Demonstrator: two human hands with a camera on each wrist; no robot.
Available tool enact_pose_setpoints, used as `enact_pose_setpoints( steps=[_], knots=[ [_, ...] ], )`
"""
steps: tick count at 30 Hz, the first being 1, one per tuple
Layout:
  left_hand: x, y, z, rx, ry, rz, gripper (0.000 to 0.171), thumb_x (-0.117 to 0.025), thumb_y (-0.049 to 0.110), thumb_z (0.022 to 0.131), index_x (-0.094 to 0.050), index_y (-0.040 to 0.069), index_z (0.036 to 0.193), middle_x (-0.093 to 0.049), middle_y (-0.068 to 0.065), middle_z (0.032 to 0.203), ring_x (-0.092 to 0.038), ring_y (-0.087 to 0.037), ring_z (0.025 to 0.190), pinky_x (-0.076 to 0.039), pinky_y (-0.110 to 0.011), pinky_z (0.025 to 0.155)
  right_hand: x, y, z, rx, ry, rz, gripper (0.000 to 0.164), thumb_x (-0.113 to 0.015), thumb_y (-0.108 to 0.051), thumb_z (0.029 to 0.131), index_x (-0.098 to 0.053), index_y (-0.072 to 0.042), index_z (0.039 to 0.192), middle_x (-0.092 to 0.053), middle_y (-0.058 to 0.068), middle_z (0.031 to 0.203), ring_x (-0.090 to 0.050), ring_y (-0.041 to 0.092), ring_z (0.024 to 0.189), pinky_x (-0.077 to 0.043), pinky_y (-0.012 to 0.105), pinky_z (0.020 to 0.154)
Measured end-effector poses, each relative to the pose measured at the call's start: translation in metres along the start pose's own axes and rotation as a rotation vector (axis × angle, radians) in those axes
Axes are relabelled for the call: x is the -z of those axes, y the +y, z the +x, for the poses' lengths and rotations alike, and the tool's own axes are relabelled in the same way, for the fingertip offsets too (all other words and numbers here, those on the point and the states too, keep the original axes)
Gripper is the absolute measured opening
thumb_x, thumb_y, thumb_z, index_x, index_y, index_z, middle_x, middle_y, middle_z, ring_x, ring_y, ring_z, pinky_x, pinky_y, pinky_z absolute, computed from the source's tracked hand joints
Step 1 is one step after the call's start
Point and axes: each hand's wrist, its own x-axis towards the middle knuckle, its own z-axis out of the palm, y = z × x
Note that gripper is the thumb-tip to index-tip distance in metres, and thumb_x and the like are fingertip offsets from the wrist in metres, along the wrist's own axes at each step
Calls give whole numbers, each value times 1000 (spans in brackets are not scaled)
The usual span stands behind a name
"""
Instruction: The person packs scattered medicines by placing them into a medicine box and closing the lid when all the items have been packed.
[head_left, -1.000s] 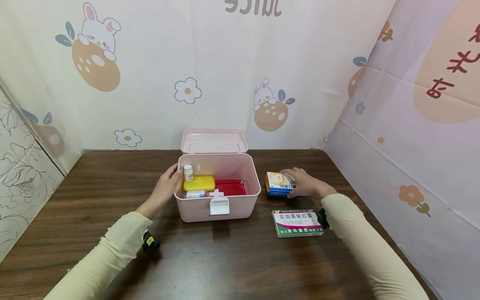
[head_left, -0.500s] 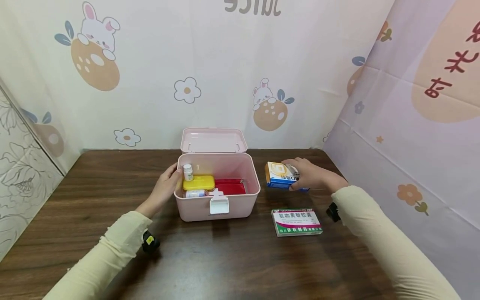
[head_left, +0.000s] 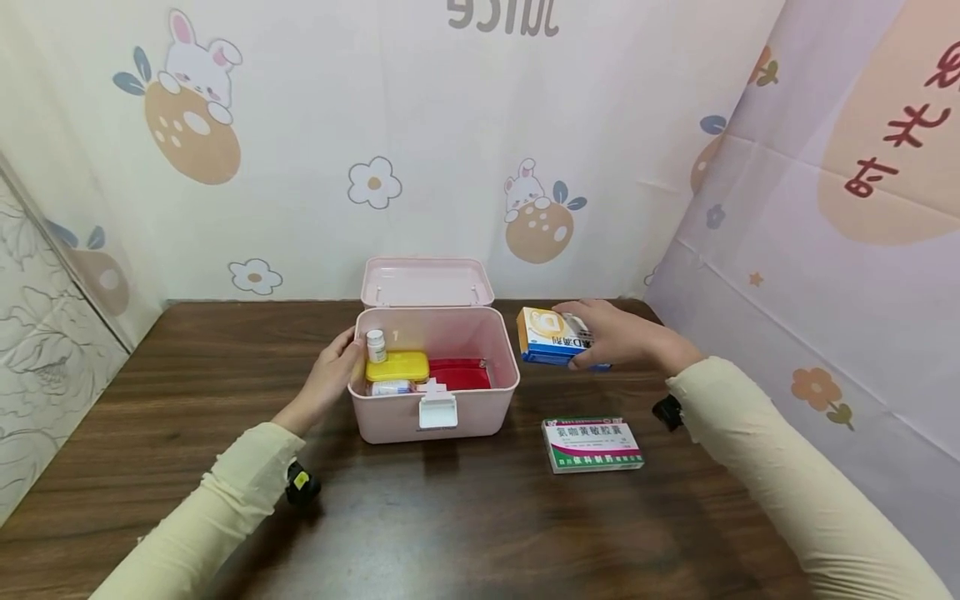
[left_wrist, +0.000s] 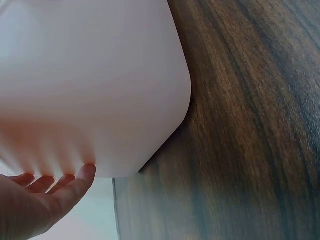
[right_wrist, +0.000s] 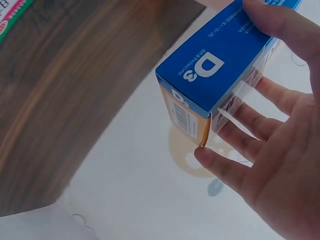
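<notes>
A blue, white and orange medicine box (head_left: 551,336) marked D3 is held in my right hand (head_left: 626,333), raised above the table right of the pink case. In the right wrist view the thumb lies on the blue face of this medicine box (right_wrist: 200,65), and the fingers (right_wrist: 225,167) are along its other side. My left hand (head_left: 330,375) rests against the left side of the open pink storage case (head_left: 393,421). Fingertips (left_wrist: 87,172) touch its outer wall in the left wrist view; the thumb is hidden there.
Inside the case are a white bottle (head_left: 377,346), a yellow case (head_left: 397,367), a white tube-like container (head_left: 392,387) and a red pouch (head_left: 459,375). A green and white medicine box (head_left: 592,446) lies flat on the wooden table (head_left: 465,525). Behind hangs a printed curtain (head_left: 442,125).
My right hand has lifted the D3 medicine box off the table and brought it up and slightly left, towards the pink case. The left hand stays at the case's side.
</notes>
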Motion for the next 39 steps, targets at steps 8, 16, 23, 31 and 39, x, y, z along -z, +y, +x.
enact_pose_setpoints(
  steps=[8, 16, 23, 31, 39],
  knots=[
    [-2, 0, 0, 9, -13, -4, 60, -33, 29, 110, -17, -4, 157, -21, -27, 161, -21, -41, 148, -19, -54, 119, 13, -17, 4, 24, -9, -50, 82, -82, -25, 83, -38, -10, 152, -49, 19, 136, -46, 34, 116, -43, 59, 97],
    [0, 2, 1, 4, 1, -8, 60, -32, 28, 110, -17, -5, 157, -22, -27, 161, -22, -40, 148, -19, -53, 119, 23, -38, 15, 46, -19, -42, 82, -81, -26, 84, -38, -11, 152, -47, 18, 136, -45, 34, 118, -44, 59, 99],
    [0, -1, 2, 1, 3, -7, 59, -33, 27, 110, -18, -5, 157, -22, -27, 160, -22, -40, 148, -19, -51, 120, 24, -55, 28, 87, -15, -63, 81, -80, -25, 83, -40, -12, 151, -50, 15, 134, -44, 32, 120, -46, 56, 99],
    [0, -2, 1, 5, -1, 4, 59, -33, 28, 110, -18, -5, 157, -22, -27, 161, -22, -40, 148, -19, -52, 119, 22, -77, 45, 94, -32, -77, 83, -80, -28, 82, -39, -13, 152, -48, 14, 138, -45, 29, 122, -49, 52, 98],
    [0, -2, 1, -6, -10, -1, 59, -33, 28, 111, -18, -5, 157, -23, -27, 160, -22, -40, 148, -19, -53, 119, 15, -93, 61, 83, -64, -107, 86, -80, -31, 82, -36, -15, 154, -47, 14, 138, -46, 29, 121, -49, 49, 98]
  ],
)
